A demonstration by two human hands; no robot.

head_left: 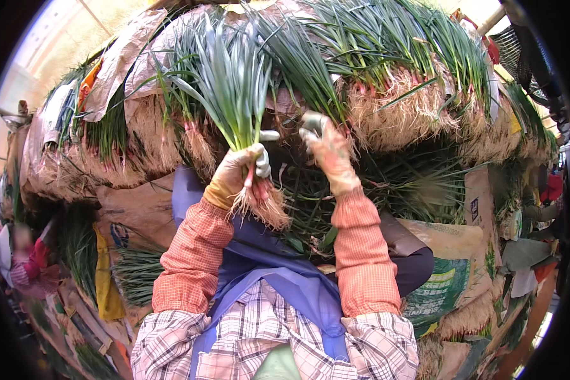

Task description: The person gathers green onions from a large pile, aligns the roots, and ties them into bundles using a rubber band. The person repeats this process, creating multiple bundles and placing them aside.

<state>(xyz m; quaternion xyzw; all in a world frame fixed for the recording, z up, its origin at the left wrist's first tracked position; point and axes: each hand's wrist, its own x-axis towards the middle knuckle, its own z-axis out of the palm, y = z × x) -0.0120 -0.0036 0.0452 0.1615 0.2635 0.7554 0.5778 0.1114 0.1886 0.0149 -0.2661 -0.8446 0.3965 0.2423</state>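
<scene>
My left hand [239,170], in an orange glove with pale fingertips, is closed round a bunch of spring onions [234,88]. The long green leaves point up and away from me. Below the fist hang the reddish-white stems and a tuft of pale roots, in front of my blue apron [247,244]. To the right, my right hand [329,155] is raised in a stained glove. Its fingers are loosely bent and apart, with nothing visible between them. It is close to the lower end of a spring onion bunch [307,69] lying on the heap.
Ahead curves a high heap of spring onions [386,38], its matted roots [396,104] facing me. Pale sacking [133,57] covers part of its left side. Loose green leaves [418,183] lie beneath. A printed sack [446,278] is at the right; another person [31,266] sits far left.
</scene>
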